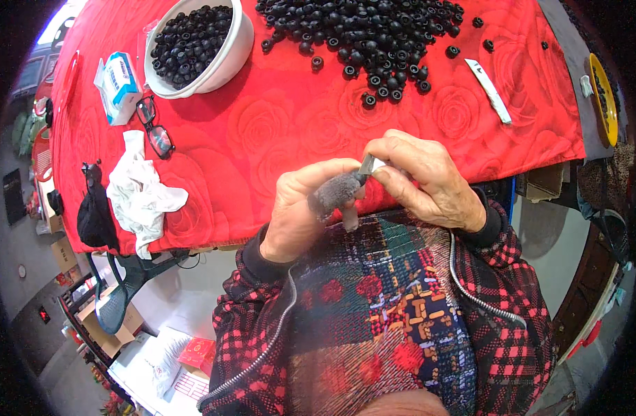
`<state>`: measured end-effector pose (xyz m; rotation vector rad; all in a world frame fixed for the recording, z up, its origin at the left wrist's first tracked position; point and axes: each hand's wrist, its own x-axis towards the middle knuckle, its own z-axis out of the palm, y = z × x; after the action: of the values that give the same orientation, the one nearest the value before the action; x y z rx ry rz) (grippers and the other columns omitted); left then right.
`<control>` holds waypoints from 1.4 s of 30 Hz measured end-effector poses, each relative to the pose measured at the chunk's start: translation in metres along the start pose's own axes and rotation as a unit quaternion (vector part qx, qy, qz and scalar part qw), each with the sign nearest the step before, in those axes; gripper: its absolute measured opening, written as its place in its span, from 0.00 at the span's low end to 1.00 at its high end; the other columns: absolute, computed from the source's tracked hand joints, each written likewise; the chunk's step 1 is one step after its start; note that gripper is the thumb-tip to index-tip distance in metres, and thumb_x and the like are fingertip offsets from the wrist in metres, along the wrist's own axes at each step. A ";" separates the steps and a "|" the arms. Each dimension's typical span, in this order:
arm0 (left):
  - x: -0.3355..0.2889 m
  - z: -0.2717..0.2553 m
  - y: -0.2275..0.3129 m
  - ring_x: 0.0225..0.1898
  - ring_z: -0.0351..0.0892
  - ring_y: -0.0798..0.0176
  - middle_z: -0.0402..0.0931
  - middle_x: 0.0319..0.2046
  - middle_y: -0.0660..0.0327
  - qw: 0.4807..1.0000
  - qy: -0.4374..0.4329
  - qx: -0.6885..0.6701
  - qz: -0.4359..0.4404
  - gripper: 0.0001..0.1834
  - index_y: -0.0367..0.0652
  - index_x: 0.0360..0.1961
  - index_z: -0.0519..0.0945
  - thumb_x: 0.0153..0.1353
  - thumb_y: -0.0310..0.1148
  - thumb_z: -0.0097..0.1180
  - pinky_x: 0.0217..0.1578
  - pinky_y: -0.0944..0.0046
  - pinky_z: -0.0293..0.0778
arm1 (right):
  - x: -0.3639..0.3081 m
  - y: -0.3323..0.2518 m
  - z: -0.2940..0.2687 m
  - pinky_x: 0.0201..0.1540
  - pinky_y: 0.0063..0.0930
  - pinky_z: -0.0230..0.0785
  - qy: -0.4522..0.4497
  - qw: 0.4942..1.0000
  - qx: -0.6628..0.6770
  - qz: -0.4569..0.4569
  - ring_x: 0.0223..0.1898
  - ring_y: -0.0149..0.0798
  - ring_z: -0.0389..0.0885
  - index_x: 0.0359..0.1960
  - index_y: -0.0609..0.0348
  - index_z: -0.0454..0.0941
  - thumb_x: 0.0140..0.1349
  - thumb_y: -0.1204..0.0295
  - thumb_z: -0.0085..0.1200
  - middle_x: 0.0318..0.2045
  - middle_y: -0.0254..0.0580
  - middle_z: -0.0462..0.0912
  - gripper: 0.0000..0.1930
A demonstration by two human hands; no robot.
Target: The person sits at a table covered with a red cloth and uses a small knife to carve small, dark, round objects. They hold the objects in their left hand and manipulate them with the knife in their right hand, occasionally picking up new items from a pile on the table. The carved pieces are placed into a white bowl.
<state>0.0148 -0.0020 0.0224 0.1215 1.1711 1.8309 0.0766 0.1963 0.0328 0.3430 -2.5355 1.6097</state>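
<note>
In front of my chest, at the near edge of the red tablecloth (262, 139), my two hands meet. Closed in a pinch, my right hand (436, 184) grips a small flat grey blade-like piece (366, 165) with a white part by the thumb. My left hand (287, 211) is curled with its fingertips at that piece. A fuzzy dark grey covering (337, 194) lies over part of the left fingers. Whatever small thing the left fingers hold is hidden. Beyond the hands is a large pile of small round black parts with holes (373, 41).
A white bowl (243, 41) of black parts stands far left. Near it are a tissue pack (118, 87), glasses (155, 128), a white cloth (141, 197) and a black cloth item (96, 208). On the right lie a white strip (490, 91) and a yellow dish (612, 104).
</note>
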 end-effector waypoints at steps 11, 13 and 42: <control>0.003 -0.008 -0.003 0.27 0.77 0.68 0.78 0.32 0.58 0.999 -0.033 0.001 0.010 0.16 0.31 0.48 0.76 0.64 0.31 0.52 0.25 0.70 0.75 | -0.001 0.008 0.002 0.29 0.36 0.63 -0.002 1.000 0.014 -0.006 0.28 0.47 0.72 0.40 0.65 0.72 0.60 0.73 0.49 0.27 0.47 0.71 0.09; 0.002 -0.008 -0.002 0.27 0.77 0.68 0.78 0.32 0.58 1.000 -0.028 -0.012 0.000 0.16 0.31 0.48 0.76 0.64 0.32 0.52 0.25 0.70 0.75 | -0.001 0.011 0.002 0.29 0.34 0.62 -0.004 1.000 0.022 -0.014 0.26 0.45 0.71 0.40 0.67 0.72 0.61 0.73 0.49 0.26 0.46 0.70 0.09; 0.016 -0.009 -0.004 0.26 0.76 0.69 0.77 0.30 0.60 0.998 0.018 -0.060 -0.017 0.14 0.32 0.45 0.77 0.65 0.32 0.51 0.21 0.69 0.75 | 0.009 0.018 0.008 0.27 0.30 0.66 0.090 0.991 0.047 -0.082 0.25 0.40 0.76 0.42 0.65 0.76 0.47 0.79 0.61 0.29 0.43 0.79 0.18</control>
<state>0.0038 0.0041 0.0082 -0.0004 1.0788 1.8746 0.0632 0.1950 0.0161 0.3867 -2.2429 1.6227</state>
